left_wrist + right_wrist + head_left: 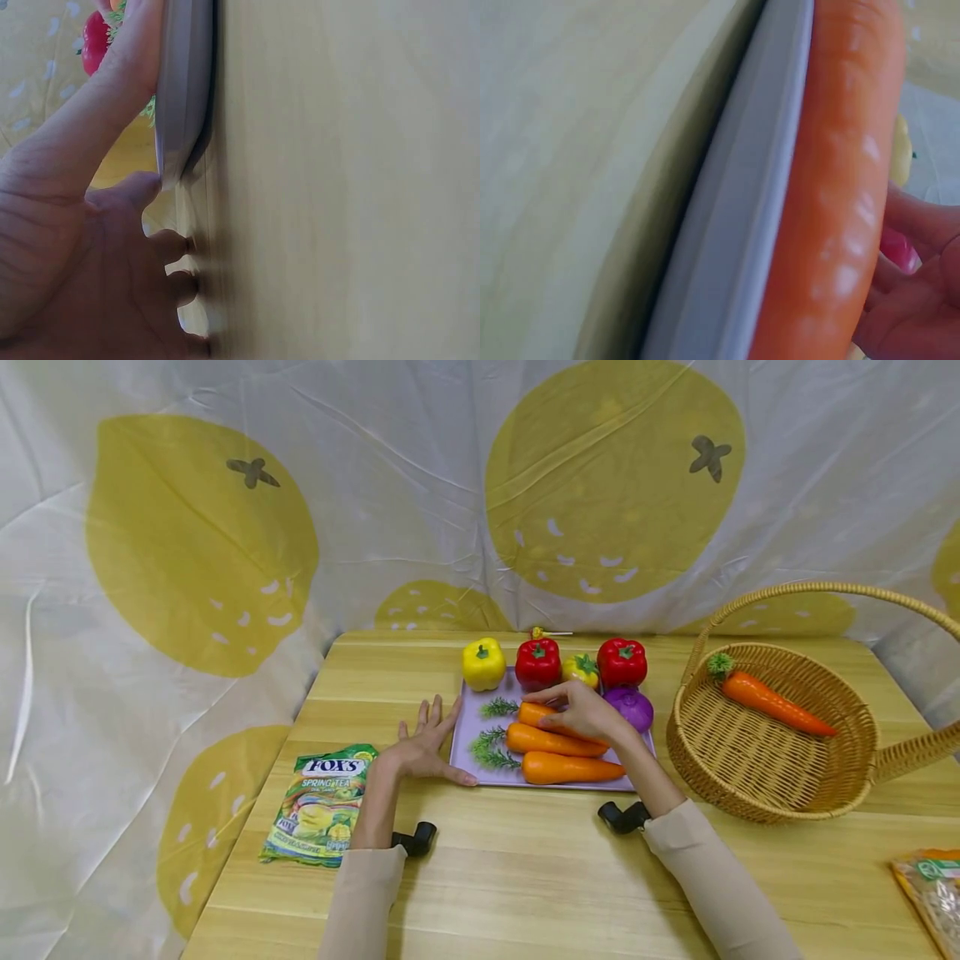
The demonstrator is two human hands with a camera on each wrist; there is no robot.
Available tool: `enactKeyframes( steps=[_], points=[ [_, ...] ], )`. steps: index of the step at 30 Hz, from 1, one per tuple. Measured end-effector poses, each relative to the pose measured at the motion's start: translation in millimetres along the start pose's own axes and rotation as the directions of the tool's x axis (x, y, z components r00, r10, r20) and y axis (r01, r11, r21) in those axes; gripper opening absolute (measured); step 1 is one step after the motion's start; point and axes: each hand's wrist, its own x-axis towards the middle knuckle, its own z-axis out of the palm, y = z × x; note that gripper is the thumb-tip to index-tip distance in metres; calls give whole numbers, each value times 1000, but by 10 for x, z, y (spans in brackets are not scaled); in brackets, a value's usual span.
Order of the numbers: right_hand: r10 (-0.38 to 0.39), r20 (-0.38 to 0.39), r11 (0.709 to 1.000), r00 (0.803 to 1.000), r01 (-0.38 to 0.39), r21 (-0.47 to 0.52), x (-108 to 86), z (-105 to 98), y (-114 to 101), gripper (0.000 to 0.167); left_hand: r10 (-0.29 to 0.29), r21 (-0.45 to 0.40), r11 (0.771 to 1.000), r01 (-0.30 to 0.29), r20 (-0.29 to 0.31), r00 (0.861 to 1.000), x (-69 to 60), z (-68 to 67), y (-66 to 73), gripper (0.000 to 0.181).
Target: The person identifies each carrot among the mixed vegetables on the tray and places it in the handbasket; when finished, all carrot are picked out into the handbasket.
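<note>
A light purple tray lies on the table with three orange carrots side by side on it, their green tops to the left. My right hand pinches the farthest carrot between thumb and fingers. Nearer to me are the middle carrot and the front carrot. My left hand rests at the tray's left edge with its fingers spread. In the left wrist view the thumb lies against the tray's side. The nearest carrot fills much of the right wrist view.
Behind the carrots are a yellow pepper, two red peppers, a smaller yellow-green one and a purple onion. A wicker basket at right holds another carrot. A candy bag lies left; another packet, lower right.
</note>
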Motion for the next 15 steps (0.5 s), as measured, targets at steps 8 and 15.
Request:
enactKeyframes(
  steps=[8,15],
  points=[
    [-11,-14,999,1000,11,40,0,-13,11,41,3,4,1000,-3,0,1000,5,6,-9,136],
    [-48,-73,999,996,49,9,-78,-91,-120,43,1,-2,1000,-1,2,1000,8,3,-12,136]
  ],
)
